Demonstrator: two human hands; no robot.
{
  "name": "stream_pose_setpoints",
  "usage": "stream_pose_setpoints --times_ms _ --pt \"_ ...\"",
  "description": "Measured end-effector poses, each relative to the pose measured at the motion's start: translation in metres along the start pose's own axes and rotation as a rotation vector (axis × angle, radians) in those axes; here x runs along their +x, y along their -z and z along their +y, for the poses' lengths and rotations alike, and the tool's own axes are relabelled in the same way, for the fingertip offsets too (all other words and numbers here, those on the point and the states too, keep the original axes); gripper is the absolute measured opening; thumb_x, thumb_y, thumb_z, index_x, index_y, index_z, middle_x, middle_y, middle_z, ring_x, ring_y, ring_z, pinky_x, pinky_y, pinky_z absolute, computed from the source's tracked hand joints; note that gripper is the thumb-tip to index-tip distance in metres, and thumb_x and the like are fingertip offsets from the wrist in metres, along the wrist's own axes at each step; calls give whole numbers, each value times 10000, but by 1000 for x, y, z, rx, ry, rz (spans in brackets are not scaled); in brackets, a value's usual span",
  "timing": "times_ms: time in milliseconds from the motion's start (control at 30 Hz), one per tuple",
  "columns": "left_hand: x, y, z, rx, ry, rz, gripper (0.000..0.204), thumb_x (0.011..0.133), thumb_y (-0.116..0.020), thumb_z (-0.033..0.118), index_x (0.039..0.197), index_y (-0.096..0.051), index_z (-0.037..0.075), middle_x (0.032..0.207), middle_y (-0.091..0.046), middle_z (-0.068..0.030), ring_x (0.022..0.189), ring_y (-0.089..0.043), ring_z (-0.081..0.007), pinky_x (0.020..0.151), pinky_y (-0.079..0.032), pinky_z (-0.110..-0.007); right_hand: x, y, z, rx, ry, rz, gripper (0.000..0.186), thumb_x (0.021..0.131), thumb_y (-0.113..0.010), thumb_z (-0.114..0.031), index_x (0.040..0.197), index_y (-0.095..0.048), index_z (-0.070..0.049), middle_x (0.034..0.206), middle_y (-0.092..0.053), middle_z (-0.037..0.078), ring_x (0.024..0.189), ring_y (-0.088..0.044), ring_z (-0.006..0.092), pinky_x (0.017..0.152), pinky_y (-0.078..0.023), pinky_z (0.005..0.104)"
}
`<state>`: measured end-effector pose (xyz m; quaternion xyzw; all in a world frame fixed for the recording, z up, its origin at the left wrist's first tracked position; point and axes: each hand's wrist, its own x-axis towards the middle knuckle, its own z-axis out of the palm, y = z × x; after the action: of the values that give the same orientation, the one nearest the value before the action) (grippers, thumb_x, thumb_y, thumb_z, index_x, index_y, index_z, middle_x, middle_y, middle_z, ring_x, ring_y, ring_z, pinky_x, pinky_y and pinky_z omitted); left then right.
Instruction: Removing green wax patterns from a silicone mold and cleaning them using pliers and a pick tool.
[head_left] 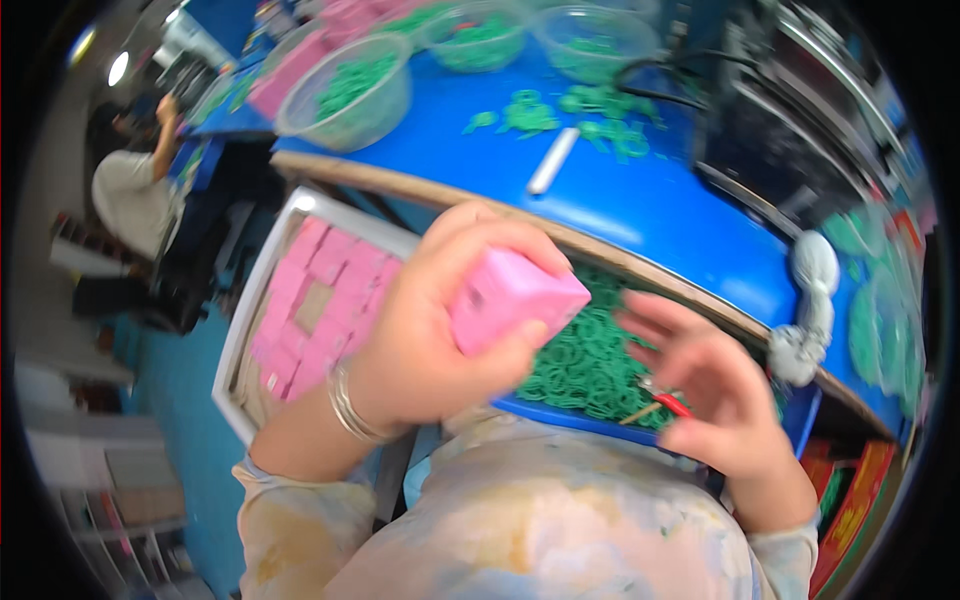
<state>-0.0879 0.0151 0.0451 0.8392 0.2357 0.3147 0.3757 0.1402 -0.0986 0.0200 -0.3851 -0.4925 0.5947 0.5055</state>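
My left hand (425, 300), a silver bangle at its wrist, is wrapped round a pink box-shaped block (505, 300) held up in front of me. To its right, my right hand (725, 385) hovers over a blue tray (580, 415), fingers curved and apart with nothing between them. Many small green rings (580, 360) fill the tray. A small tool with a red handle (673, 404) and a thin wooden stick (640, 413) show beside my right thumb; whether the thumb touches the tool I cannot tell. Both hands are slightly blurred.
At left, a white-rimmed box (240, 345) holds rows of pink blocks (325, 300). On the blue table (680, 240) are clear bowls (345, 100) of green pieces, loose green rings (610, 120), a white stick (553, 160) and a dark machine (770, 130). Another person (135, 195) sits far left.
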Motion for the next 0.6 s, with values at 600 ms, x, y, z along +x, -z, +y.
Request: stream_pose_setpoints --times_ms 600 --pt "35 -92 6 -1075 93 -225 239 714 -659 29 832 -467 112 1052 -448 -73 1037 -413 -161 914 -344 -323 0 14 3 -574 386 167 177 847 -602 -182 753 -621 -33 649 -568 106 565 -553 256 501 -422 353"
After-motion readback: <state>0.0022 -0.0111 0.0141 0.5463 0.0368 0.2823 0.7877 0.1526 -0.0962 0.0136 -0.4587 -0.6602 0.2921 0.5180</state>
